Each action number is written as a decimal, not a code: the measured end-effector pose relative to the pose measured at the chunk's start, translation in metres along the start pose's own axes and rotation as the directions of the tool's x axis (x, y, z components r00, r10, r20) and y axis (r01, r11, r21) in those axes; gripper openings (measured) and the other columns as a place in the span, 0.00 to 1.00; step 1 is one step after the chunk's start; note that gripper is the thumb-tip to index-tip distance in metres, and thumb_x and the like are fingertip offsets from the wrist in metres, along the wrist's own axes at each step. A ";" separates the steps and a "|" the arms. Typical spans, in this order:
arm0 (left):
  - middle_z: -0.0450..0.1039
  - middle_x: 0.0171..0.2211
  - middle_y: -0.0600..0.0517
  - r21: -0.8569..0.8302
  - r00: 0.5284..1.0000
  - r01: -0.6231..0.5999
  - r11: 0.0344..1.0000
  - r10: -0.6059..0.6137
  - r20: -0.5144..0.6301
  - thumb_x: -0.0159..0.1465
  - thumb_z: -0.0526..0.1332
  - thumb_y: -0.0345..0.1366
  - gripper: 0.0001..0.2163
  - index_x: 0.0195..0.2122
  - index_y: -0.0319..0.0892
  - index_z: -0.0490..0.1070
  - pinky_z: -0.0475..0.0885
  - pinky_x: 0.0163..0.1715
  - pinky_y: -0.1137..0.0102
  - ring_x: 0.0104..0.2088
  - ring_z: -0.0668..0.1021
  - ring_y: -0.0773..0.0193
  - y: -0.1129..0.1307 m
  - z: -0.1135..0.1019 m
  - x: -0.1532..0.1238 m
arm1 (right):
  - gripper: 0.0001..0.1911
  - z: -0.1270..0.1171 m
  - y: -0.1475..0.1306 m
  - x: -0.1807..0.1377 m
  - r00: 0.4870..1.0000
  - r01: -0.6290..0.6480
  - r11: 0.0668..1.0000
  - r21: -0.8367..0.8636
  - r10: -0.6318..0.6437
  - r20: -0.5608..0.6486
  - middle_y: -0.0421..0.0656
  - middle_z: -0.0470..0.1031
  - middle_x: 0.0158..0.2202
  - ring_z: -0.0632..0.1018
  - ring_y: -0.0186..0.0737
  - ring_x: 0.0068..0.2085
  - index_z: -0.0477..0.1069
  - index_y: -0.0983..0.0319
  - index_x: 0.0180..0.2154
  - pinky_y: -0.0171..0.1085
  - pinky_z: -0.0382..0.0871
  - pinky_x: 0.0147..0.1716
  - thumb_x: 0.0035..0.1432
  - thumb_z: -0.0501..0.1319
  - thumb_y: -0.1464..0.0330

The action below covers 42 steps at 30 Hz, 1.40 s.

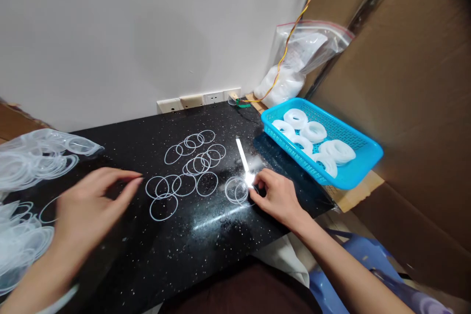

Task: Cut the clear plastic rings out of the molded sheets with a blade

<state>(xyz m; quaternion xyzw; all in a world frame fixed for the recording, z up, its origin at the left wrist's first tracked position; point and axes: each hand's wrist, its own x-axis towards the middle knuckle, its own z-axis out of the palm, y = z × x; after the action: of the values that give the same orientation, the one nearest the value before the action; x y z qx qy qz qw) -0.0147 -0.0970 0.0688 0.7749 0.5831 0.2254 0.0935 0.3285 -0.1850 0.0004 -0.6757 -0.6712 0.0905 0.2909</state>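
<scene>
Several thin clear rings lie spread over the black speckled tabletop. My left hand hovers flat over the table with fingers stretched toward the nearest rings, holding nothing. My right hand rests on the table with fingers curled, fingertips pinching at a small overlapping stack of rings. A white stick-like reflection or tool lies just above that hand.
A blue basket with white ring-shaped parts sits at the right table edge. A clear zip bag leans behind it. Piles of clear rings crowd the left. Wall sockets and cardboard border the table.
</scene>
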 end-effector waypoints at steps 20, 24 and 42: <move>0.77 0.29 0.51 -0.265 0.836 -0.161 0.951 0.274 0.475 0.57 0.62 0.33 0.05 0.29 0.41 0.78 0.68 0.31 0.70 0.29 0.76 0.64 0.111 0.103 0.037 | 0.04 0.002 0.002 0.003 1.000 0.008 0.998 0.066 -0.010 0.023 0.39 0.73 0.27 0.70 0.32 0.26 0.71 0.62 0.26 0.32 0.54 0.26 0.52 0.61 0.74; 0.77 0.29 0.51 -0.278 0.844 -0.079 0.957 0.213 0.493 0.57 0.62 0.34 0.06 0.29 0.41 0.78 0.67 0.29 0.71 0.28 0.76 0.64 0.110 0.102 0.036 | 0.04 0.002 0.002 0.003 1.000 0.001 0.997 0.072 -0.004 0.031 0.39 0.73 0.27 0.70 0.32 0.26 0.71 0.62 0.26 0.32 0.54 0.26 0.52 0.61 0.74; 0.73 0.24 0.55 -0.293 0.936 0.215 0.932 -0.111 0.335 0.54 0.66 0.49 0.13 0.30 0.43 0.77 0.63 0.23 0.76 0.25 0.70 0.67 0.042 0.011 0.013 | 0.05 0.004 0.006 0.000 1.000 0.020 0.995 0.094 -0.019 -0.007 0.39 0.73 0.27 0.72 0.33 0.27 0.70 0.61 0.26 0.32 0.57 0.28 0.53 0.60 0.74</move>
<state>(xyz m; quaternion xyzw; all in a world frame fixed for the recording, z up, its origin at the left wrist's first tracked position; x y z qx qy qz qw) 0.0298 -0.0961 0.0792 0.7229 0.5788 0.1839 0.3296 0.3311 -0.1832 -0.0058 -0.6550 -0.6719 0.1170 0.3253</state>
